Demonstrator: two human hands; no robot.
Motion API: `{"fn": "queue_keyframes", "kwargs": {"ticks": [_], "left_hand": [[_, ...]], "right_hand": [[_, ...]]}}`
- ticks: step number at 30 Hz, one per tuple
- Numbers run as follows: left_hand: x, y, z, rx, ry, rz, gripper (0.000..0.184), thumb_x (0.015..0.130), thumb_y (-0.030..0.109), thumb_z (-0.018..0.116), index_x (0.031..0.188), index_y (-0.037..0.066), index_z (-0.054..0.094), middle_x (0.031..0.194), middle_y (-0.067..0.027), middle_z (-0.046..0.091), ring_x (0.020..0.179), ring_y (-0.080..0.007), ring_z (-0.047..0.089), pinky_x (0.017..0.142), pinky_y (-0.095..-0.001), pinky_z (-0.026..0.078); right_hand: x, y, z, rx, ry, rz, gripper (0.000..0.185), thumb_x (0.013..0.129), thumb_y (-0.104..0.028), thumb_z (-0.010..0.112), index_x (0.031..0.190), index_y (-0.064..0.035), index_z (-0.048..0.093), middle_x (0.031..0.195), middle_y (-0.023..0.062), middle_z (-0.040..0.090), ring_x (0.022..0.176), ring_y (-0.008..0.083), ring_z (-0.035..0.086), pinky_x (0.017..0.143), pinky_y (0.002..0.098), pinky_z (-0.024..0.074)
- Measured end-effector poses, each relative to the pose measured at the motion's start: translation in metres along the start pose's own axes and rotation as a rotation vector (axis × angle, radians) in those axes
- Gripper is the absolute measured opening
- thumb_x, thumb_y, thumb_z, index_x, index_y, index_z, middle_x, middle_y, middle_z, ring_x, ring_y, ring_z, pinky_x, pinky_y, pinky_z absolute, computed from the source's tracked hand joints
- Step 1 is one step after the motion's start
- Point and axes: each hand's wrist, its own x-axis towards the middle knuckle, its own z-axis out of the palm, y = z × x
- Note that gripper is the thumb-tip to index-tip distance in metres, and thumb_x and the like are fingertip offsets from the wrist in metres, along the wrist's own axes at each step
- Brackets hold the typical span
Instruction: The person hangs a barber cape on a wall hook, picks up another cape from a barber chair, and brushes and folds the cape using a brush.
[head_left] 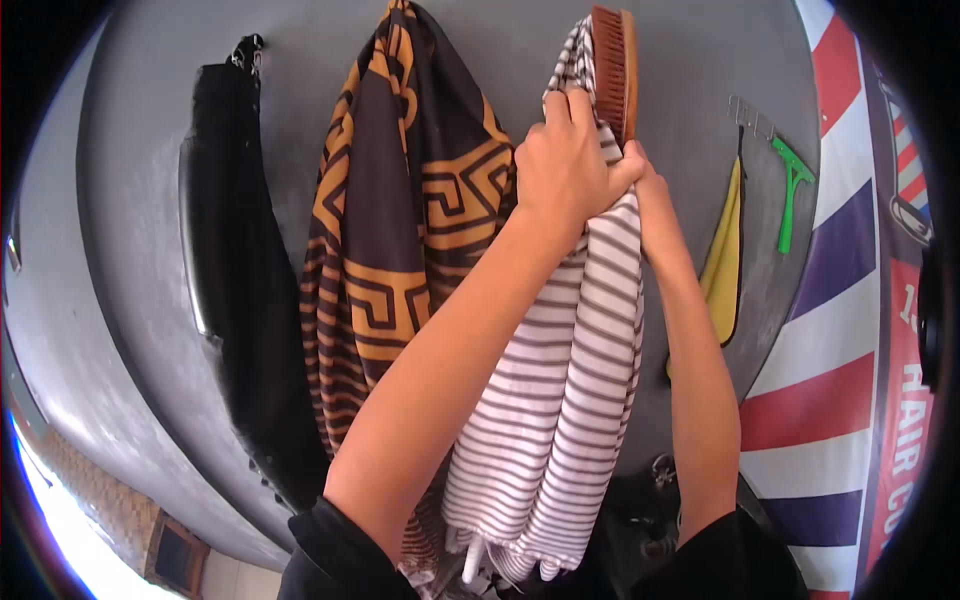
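Note:
A white barber cape with dark stripes hangs on the grey wall, bunched together at its top. My left hand is closed around the gathered cloth near the top. Beside it, a wooden brush with brown bristles stands upright, bristles toward the cape. My right hand is closed at the brush's lower end, close against the cape's right edge. Cloth and the left hand partly hide the right fingers.
A black-and-gold patterned cape and a black garment hang to the left. On the right hang a yellow cloth and a green squeegee. A striped barber banner covers the right side.

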Motion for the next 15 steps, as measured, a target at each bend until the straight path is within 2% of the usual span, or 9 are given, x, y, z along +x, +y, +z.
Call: {"fn": "queue_keyframes", "kwargs": {"ticks": [5, 8, 11, 14, 15], "left_hand": [[-0.014, 0.005, -0.003, -0.062, 0.073, 0.025, 0.066, 0.053, 0.034, 0.072, 0.100, -0.005, 0.046, 0.087, -0.0141, 0.049, 0.065, -0.0284, 0.055, 0.050, -0.0368, 0.051], [-0.018, 0.010, -0.011, -0.120, -0.004, -0.064, 0.074, 0.053, 0.030, 0.072, 0.110, -0.006, 0.042, 0.098, -0.0158, 0.048, 0.080, -0.0313, 0.054, 0.059, -0.0389, 0.051], [-0.040, 0.011, -0.011, -0.099, 0.019, -0.012, 0.086, 0.055, 0.028, 0.071, 0.124, -0.007, 0.035, 0.117, -0.0195, 0.043, 0.097, -0.0352, 0.049, 0.077, -0.0427, 0.047], [-0.076, 0.009, -0.012, -0.150, -0.018, 0.040, 0.087, 0.061, 0.030, 0.069, 0.130, -0.008, 0.031, 0.130, -0.0258, 0.034, 0.113, -0.0415, 0.039, 0.091, -0.0469, 0.037], [-0.087, 0.007, -0.012, -0.170, -0.058, 0.038, 0.090, 0.064, 0.033, 0.070, 0.133, -0.007, 0.028, 0.133, -0.0305, 0.029, 0.117, -0.0446, 0.037, 0.094, -0.0485, 0.035]], "right_hand": [[-0.041, 0.014, 0.019, 0.115, 0.014, 0.097, 0.036, 0.094, -0.033, 0.034, 0.109, -0.0030, 0.046, 0.097, 0.0234, 0.059, 0.095, 0.0397, 0.056, 0.077, 0.0409, 0.0436], [-0.059, 0.018, 0.029, 0.176, 0.053, 0.163, 0.036, 0.094, -0.032, 0.033, 0.111, -0.0036, 0.046, 0.099, 0.0228, 0.058, 0.096, 0.0389, 0.056, 0.078, 0.0405, 0.0434], [-0.078, 0.023, 0.040, 0.240, 0.108, 0.237, 0.035, 0.094, -0.032, 0.033, 0.112, -0.0042, 0.046, 0.101, 0.0222, 0.058, 0.097, 0.0381, 0.056, 0.078, 0.0401, 0.0432], [-0.102, 0.027, 0.051, 0.328, 0.161, 0.328, 0.035, 0.094, -0.031, 0.032, 0.113, -0.0048, 0.046, 0.102, 0.0216, 0.057, 0.098, 0.0373, 0.055, 0.079, 0.0396, 0.0430], [-0.112, 0.028, 0.055, 0.355, 0.173, 0.354, 0.035, 0.095, -0.031, 0.032, 0.113, -0.0050, 0.046, 0.103, 0.0214, 0.057, 0.099, 0.0370, 0.055, 0.079, 0.0395, 0.0430]]}}
